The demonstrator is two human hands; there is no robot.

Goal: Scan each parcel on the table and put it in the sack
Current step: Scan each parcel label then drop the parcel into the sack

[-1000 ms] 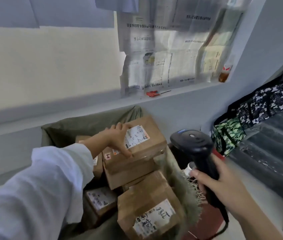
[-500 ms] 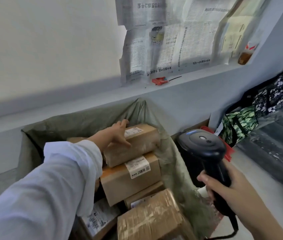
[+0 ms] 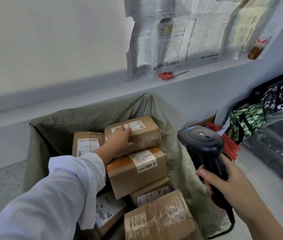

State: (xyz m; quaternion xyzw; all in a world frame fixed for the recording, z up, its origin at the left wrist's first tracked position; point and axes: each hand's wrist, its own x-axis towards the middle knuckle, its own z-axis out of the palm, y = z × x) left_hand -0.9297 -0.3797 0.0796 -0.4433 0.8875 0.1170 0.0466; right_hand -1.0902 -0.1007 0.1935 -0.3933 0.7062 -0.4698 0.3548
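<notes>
My left grip (image 3: 118,141) lies flat on the top parcel (image 3: 146,135), fingers straight across its label, thumb out along the near upper edge; it clasps nothing. That parcel sits inside the green sack (image 3: 85,118), at the top of the pile, its far end close to the sack's back corner. It rests on a labelled parcel (image 3: 125,181) whose front face stands nearer to me. A third parcel (image 3: 87,142) lies just left of my wrist. Between it and the sack's left wall is a dark open gap. A taped parcel (image 3: 159,219) fills the near corner.

My right grip (image 3: 223,186) is clamped round the handle of the black scanner (image 3: 201,141), held outside the sack's right rim, head upward. The ledge (image 3: 102,94) runs just behind the sack.
</notes>
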